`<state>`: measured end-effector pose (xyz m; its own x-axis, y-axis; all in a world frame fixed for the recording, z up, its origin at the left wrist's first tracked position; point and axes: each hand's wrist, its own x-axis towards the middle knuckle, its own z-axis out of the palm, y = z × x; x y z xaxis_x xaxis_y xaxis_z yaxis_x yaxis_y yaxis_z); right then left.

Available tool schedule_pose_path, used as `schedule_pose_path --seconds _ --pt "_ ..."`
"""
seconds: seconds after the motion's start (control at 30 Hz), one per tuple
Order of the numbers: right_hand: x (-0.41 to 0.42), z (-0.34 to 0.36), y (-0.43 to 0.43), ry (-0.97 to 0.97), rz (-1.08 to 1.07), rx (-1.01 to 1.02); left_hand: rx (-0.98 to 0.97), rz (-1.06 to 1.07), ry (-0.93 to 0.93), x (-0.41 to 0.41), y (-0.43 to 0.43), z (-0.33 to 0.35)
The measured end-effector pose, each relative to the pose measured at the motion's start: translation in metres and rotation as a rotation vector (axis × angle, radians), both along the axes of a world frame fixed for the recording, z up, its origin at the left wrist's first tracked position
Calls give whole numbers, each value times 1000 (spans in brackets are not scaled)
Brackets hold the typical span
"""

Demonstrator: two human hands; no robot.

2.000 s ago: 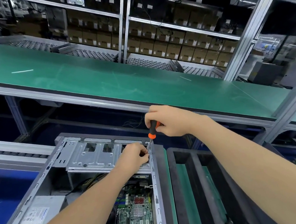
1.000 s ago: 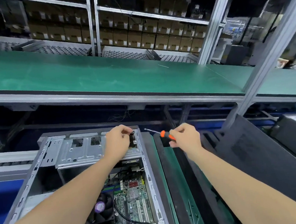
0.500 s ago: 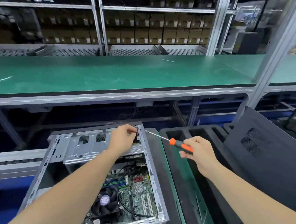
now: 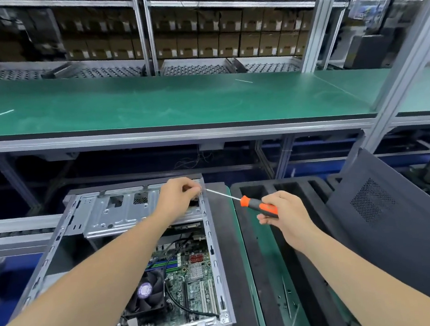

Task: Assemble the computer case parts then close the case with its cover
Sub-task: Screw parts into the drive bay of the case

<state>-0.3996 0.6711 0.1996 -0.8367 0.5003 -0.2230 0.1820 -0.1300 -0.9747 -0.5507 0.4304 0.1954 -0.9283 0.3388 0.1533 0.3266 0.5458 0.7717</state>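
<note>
One open case [image 4: 214, 255] is holding one motherboard [image 4: 195, 287] and one fan [image 4: 147, 296]; my right fingers [image 4: 281, 201] are clamping one screwdriver [image 4: 252, 204], left fingers [image 4: 192, 189] curling, hold unclear.

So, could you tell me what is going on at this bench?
A person is working on an open computer case. The left hand is curled at the case's far right corner, where the right hand aims the tip of an orange-handled screwdriver. The dark cover leans at the right, not yet fitted.
</note>
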Motion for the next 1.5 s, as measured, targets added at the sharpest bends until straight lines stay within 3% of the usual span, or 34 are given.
schedule_pose_path --seconds 0.1,0.23,0.47,0.63,0.8,1.03,1.2,1.5 --pt "-3 -1 8 21 -33 -27 85 2 -23 4 1 7" --pt "-3 -6 30 14 -128 -94 -4 -151 -14 25 33 24" --pt "21 -35 78 -43 -209 -233 -507 -530 -88 96 145 12" --pt "44 -59 111 -104 -168 -313 -885 -616 -151 135 197 -47" --pt "56 -81 138 -149 -80 -314 -967 -575 -263 150 212 -100" --pt "62 -105 149 -152 -12 -363 -1401 -611 115 168 212 -144" --pt "64 -113 156 -128 -11 -391 -1388 -522 90 171 223 -159" --pt "65 -112 150 -110 10 -375 -1421 -716 74 196 212 -164"
